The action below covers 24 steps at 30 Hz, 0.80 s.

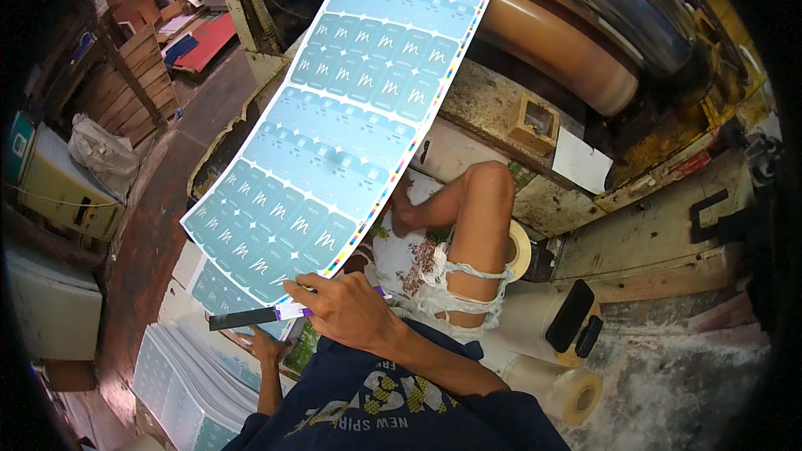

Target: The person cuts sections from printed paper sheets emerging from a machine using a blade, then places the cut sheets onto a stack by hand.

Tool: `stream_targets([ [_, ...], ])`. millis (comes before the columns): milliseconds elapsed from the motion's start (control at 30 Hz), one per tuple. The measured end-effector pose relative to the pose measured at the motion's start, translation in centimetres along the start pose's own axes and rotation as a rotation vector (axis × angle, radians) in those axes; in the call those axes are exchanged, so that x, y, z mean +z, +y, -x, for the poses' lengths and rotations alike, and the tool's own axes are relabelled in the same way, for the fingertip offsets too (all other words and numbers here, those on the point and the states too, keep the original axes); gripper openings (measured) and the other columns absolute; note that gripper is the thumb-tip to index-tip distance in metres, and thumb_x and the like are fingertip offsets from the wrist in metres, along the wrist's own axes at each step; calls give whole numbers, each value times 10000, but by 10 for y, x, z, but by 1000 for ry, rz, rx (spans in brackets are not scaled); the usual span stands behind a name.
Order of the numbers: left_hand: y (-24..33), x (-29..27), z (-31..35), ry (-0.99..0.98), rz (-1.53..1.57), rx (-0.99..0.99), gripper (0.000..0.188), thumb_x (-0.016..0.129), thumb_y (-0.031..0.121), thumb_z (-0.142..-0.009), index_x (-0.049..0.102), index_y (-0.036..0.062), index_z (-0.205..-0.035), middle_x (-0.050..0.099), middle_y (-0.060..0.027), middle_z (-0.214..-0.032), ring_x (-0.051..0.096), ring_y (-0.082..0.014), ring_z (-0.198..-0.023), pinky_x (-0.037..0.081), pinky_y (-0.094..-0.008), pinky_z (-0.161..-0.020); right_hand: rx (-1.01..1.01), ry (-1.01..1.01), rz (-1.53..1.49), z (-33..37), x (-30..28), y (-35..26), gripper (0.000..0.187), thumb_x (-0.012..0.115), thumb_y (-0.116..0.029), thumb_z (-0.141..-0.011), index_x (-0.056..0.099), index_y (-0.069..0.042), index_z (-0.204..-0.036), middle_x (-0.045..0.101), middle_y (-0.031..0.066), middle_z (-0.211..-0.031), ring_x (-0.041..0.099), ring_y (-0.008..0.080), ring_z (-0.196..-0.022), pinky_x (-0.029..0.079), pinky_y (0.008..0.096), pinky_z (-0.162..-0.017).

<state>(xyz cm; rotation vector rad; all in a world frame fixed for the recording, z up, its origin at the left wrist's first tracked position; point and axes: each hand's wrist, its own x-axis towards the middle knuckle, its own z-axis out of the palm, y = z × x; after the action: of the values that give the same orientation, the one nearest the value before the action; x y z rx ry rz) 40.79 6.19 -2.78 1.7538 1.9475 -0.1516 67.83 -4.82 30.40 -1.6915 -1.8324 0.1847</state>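
Note:
A long printed sheet (334,150) in teal and pale blue hangs down from the machine's rollers toward me. My right hand (355,309) is closed around a cutter knife (280,314) with a long dark blade and a purple-and-white handle. Its fingers are at the sheet's lower right corner, and the blade points left across the lower edge. Below the blade, my left hand (262,346) lies with fingers stretched out against another printed sheet (221,296), beside a stack of printed sheets (188,388). The left fingertips are partly hidden.
Large brown (568,50) and dark shiny rollers (635,0) fill the upper right. A small wooden box (533,124) and white paper (582,160) sit on the machine's ledge. Film rolls (576,392) lie at my right. A grey bag (100,150) rests at far left.

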Motion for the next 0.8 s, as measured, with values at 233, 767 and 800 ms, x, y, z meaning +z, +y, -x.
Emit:
stream_targets([
  [233, 51, -44, 55, 381, 361, 265, 1304, 955, 399, -406, 300, -21, -1452, 191, -262, -1542, 212, -419, -1414, 200, -468, -1153, -28, -168, -46, 5, -5, 7, 472, 679, -130, -745, 612, -71, -1208, 645, 102, -1065, 668, 285, -722, 526, 410, -594],
  [767, -32, -98, 101, -370, 1549, -18, 557, 718, 100, -851, 452, -5, -1329, 611, -114, -1152, 628, -244, -975, 540, -366, -844, 228, -579, -864, 44, 4, 57, 298, 648, -241, -893, 621, -73, -1137, 629, 57, -745, 564, 118, -496, 455, 227, -460],
  [800, -65, -100, 98, -395, 1548, -49, 524, 699, 92, -868, 456, 3, -1323, 624, -113, -1118, 635, -247, -957, 545, -382, -840, 377, -450, -859, 52, -8, 73, 266, 616, -113, -827, 643, -35, -1081, 680, 67, -746, 605, 119, -538, 479, 260, -443],
])
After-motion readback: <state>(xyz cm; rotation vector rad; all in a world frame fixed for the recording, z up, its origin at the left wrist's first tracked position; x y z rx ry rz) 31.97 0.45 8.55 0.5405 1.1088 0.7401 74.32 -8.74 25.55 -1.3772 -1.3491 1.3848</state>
